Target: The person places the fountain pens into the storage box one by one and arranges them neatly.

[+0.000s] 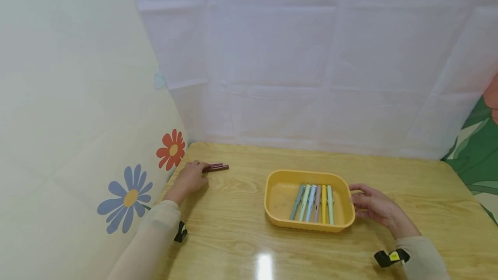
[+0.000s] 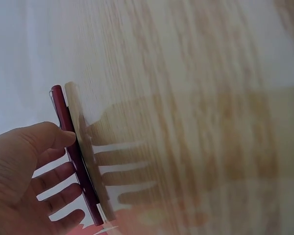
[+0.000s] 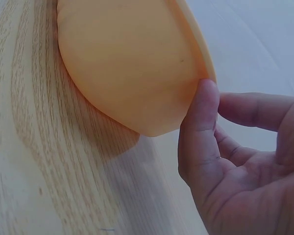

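Observation:
On the far left of the table, my left hand (image 1: 193, 176) holds a dark red pen (image 1: 218, 167) with a silver clip. In the left wrist view, the thumb lies across the pen (image 2: 73, 142) and the other fingertips meet it along its far side. My right hand (image 1: 375, 206) is at the right end of a yellow plastic tray (image 1: 272, 211). The right wrist view has its fingertips pinching the tray's rim (image 3: 198, 36). Inside the tray, several pens lie side by side, among them a yellow pen (image 1: 324, 204) and a light blue pen (image 1: 311, 204).
The glossy wood-grain table (image 1: 233, 237) mirrors the left hand and pen. A white cloth (image 1: 272, 55) hangs behind its back edge. Along the left stands a pale panel with a blue flower (image 1: 116, 202) and a red flower (image 1: 165, 152).

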`<control>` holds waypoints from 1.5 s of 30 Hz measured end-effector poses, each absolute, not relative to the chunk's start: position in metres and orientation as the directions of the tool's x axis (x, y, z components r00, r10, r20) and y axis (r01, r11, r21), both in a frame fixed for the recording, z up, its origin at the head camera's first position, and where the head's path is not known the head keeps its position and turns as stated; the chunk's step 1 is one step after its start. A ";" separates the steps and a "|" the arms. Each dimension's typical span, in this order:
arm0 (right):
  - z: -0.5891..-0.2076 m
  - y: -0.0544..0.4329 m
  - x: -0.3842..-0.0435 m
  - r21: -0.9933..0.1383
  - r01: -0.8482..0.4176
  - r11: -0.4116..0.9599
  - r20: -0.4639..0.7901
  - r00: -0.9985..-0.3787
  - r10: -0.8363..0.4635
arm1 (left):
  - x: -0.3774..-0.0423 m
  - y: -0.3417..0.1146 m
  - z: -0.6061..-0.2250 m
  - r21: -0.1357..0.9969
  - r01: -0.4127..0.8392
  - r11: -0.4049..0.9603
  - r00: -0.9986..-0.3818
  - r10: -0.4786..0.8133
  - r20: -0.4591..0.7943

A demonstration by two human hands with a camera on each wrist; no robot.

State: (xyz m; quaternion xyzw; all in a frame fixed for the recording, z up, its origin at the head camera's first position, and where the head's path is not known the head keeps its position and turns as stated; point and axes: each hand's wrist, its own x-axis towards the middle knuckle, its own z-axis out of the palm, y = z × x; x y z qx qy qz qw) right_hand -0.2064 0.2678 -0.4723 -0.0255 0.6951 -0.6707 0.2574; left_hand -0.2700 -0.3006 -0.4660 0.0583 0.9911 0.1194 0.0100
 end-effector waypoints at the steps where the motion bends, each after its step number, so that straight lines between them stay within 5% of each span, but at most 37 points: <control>1: -0.472 0.268 -0.206 -0.945 0.311 0.099 -0.325 -0.866 -0.380 | -0.270 -0.300 -0.466 0.232 0.116 0.966 -0.993 0.120 -0.004; 45: -0.471 0.267 -0.206 -0.940 0.323 0.111 -0.341 -0.865 -0.368 | -0.267 -0.293 -0.462 0.327 0.132 0.936 -0.972 0.186 -0.141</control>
